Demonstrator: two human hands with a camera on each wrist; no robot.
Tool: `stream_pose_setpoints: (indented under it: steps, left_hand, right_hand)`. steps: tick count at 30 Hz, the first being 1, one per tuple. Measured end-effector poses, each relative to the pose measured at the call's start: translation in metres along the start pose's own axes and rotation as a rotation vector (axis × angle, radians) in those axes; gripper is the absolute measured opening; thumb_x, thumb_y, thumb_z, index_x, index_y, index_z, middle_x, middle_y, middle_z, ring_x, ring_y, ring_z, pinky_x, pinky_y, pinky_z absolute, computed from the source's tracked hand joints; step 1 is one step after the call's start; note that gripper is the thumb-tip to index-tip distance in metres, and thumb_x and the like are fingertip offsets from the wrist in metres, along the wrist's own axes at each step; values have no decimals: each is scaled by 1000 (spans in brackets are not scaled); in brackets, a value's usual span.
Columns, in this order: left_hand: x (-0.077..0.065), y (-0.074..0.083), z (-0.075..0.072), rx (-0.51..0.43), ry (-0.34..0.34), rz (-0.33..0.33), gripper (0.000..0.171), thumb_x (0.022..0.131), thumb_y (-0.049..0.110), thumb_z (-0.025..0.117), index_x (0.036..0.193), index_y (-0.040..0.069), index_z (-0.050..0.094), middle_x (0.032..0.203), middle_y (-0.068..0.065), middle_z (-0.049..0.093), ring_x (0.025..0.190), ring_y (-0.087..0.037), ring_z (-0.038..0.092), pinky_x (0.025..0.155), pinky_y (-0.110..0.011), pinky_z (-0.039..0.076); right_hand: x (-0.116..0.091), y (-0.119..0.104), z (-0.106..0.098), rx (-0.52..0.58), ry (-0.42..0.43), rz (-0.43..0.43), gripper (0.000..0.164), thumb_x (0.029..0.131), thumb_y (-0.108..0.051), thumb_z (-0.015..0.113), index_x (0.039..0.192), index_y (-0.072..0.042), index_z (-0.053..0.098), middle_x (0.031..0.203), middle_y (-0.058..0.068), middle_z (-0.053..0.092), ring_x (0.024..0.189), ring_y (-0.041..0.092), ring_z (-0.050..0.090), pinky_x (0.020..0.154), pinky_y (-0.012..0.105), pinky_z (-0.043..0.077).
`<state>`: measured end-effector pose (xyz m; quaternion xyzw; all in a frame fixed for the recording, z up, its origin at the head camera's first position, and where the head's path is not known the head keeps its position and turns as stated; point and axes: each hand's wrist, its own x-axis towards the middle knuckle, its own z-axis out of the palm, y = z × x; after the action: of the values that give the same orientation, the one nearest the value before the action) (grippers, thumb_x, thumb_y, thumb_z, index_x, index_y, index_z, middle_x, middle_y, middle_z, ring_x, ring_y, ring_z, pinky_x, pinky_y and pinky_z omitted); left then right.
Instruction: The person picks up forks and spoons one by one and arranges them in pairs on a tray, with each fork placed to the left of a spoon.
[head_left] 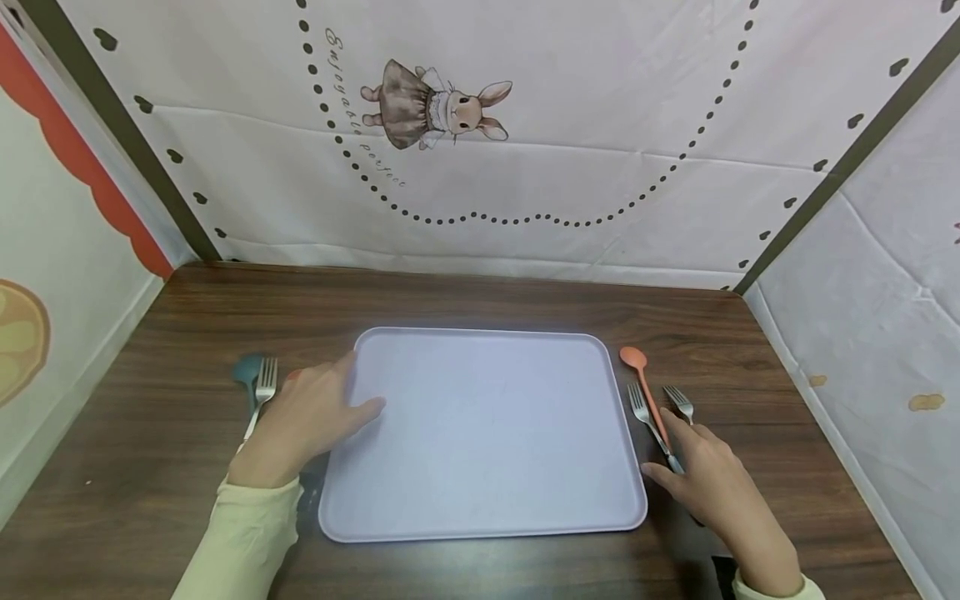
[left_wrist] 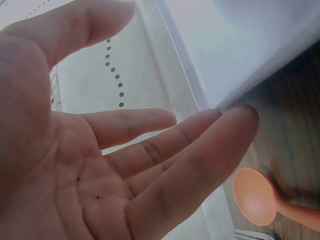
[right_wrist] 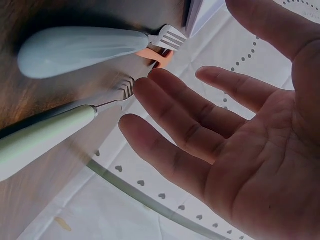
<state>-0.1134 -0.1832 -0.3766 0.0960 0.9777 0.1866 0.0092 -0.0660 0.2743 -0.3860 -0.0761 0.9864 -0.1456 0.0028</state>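
Observation:
A pale lavender rectangular tray (head_left: 487, 433) lies flat in the middle of the table. At its left edge is my left hand (head_left: 303, 417), fingers extended and thumb over the rim. Beside that hand lie a teal spoon (head_left: 247, 371), a metal fork (head_left: 266, 379) and an orange spoon (left_wrist: 255, 196), mostly hidden in the head view. My right hand (head_left: 705, 475) hovers with loose fingers right of the tray, gripping nothing. Near it are another orange spoon (head_left: 633, 358), a fork with a light blue handle (right_wrist: 82, 50) and a fork with a pale green handle (right_wrist: 50, 137).
The dark wood table (head_left: 450, 296) meets a white cloth backdrop (head_left: 570, 108) printed with a rabbit and dots. White panels (head_left: 885, 333) flank it at the sides.

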Motion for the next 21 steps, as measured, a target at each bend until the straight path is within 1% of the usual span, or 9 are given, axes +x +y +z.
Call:
stream_pose_setpoints:
  steps: [5,10,13,15,19,21]
  left_hand:
    - [1,-2,1,24,5,9,71,77,37,67,127,-8,44,101,-27,61,82,-38,57,72,-55,47]
    - [1,-5,3,26,1,24,64,74,28,70,121,-10,48,95,-25,61,81,-35,57,71,-54,47]
    - [1,-5,3,31,3,30,61,74,25,70,119,-11,50,92,-24,61,79,-34,57,71,-53,48]
    - [1,-6,3,35,0,29,56,73,23,69,114,-11,52,86,-22,61,74,-31,56,68,-52,48]
    - [1,-6,3,48,-9,25,46,72,20,67,105,-9,55,73,-14,58,63,-24,50,60,-47,46]
    - [1,-6,3,56,-13,22,44,72,20,66,104,-10,55,71,-14,57,62,-23,48,58,-47,46]
  right_hand:
    - [0,2,1,-4,-6,-1,72,72,-29,76,131,1,46,111,31,55,98,45,52,75,61,44]
    - [0,3,2,-12,-36,25,72,72,-31,76,130,1,47,108,30,56,93,41,55,71,59,46]
    - [-1,3,2,-14,-47,36,72,72,-32,77,130,1,48,104,27,57,89,38,55,69,57,47]
    - [-1,3,2,-13,-46,36,71,71,-31,77,129,0,49,101,24,58,87,35,56,68,56,47]
    - [-2,4,2,-14,-48,40,70,71,-30,77,128,-1,50,96,20,58,84,32,55,66,55,47]
    - [-3,5,3,-16,-50,40,69,70,-29,77,128,-2,51,95,19,59,83,32,55,66,55,47]
